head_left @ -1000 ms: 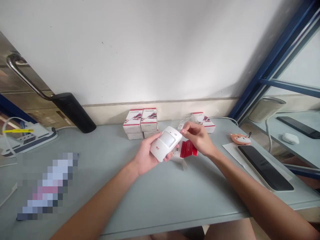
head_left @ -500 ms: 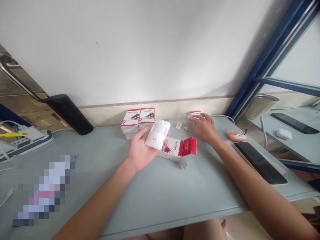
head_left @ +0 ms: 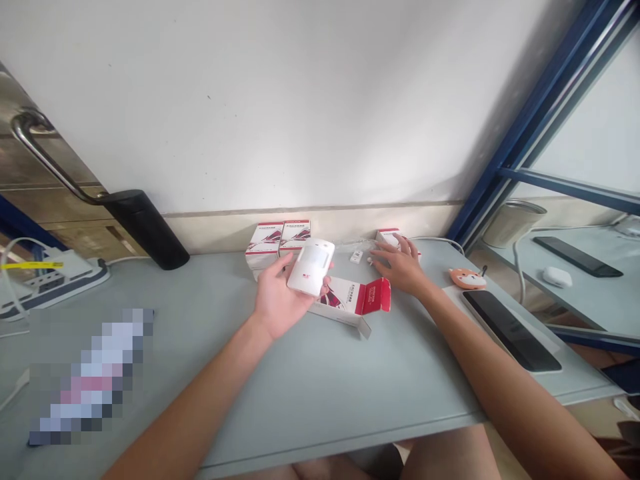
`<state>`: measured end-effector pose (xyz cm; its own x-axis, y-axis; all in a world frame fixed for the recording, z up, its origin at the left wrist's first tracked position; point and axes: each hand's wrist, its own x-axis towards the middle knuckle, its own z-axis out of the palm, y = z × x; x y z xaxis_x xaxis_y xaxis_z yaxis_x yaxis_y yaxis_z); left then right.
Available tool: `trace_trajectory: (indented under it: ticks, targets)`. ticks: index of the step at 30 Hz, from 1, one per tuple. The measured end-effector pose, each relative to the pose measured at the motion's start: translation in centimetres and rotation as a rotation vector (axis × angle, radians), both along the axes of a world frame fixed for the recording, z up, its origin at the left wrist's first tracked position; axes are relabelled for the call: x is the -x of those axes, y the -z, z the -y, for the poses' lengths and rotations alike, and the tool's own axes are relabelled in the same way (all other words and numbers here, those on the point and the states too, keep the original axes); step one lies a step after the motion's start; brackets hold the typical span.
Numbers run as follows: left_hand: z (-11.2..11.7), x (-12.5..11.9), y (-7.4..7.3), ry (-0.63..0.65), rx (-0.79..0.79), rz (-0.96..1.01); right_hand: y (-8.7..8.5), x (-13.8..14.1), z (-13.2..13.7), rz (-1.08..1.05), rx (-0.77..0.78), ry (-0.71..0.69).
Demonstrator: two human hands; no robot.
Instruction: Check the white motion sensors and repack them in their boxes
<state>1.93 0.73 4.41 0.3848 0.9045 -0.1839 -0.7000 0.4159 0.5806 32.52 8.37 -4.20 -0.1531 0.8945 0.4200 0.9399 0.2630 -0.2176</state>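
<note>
A white motion detector with a curved lens window and a small red mark rests in my left hand, thumb on one side and fingers round the other. Just below it lies an opened detector box, its red flap folded out to the right. My right hand hovers low over the table with fingers apart, its thumb beside a small white part. Whether the fingertips touch that part I cannot tell. Left of it lies a white piece with a label. Behind is a clear plastic bag, partly hidden.
Two upright detector boxes stand against the wall, another box behind my right hand. To the right are an orange animal-face case, a phone and a mirror. On the left are a black cylinder and a power strip.
My right hand has shifted a little left and down, close to the small white part. My left hand keeps holding the detector. The whole view has moved slightly.
</note>
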Motion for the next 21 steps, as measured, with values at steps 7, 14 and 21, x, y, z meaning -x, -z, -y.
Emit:
trace_trajectory:
  ticks: [7, 14, 21]
  targets:
    - [-0.2, 0.2, 0.0, 0.001, -0.022, 0.013, -2.2, -1.0, -0.5, -0.252, -0.308, -0.038]
    - [0.0, 0.5, 0.0, 0.032, -0.039, 0.083, -5.0, -1.3, 0.7, -0.449, -0.524, -0.093]
    - [0.2, 0.8, -0.7, 0.022, -0.069, 0.076, -5.3, -0.6, 1.3, -0.519, -0.6, -0.118]
